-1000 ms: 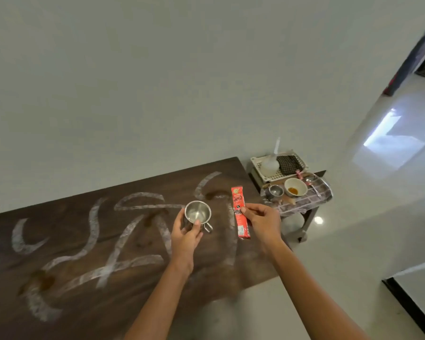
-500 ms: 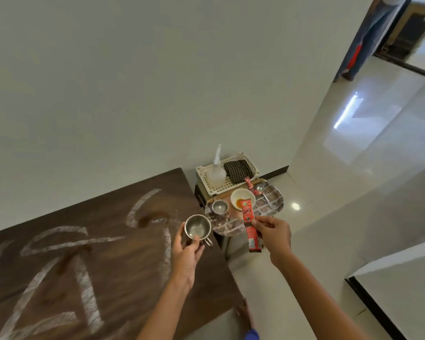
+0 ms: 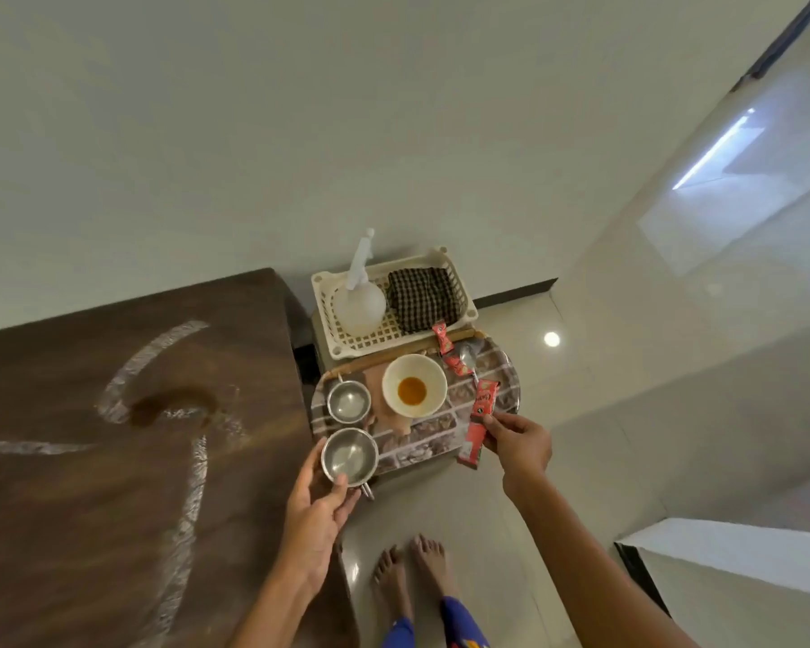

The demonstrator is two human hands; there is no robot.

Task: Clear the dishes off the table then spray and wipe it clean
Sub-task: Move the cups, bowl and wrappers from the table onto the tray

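Dark wood with white powder streaks and a brown spill, the table (image 3: 127, 441) lies left of the patterned tray (image 3: 506, 381), bare of dishes in the part in view. A second ago both hands were over the tabletop; now they have swung across to the tray. The left hand (image 3: 316, 516) grips a steel cup (image 3: 349, 456) at the tray's near-left corner, just nearer than a second steel cup (image 3: 348, 401). The right hand (image 3: 517, 441) pinches a red sachet (image 3: 477, 425) at the tray's right edge. Beyond the tray wait the spray bottle (image 3: 360, 299) and checked cloth (image 3: 422, 299), so clearing seems nearly done
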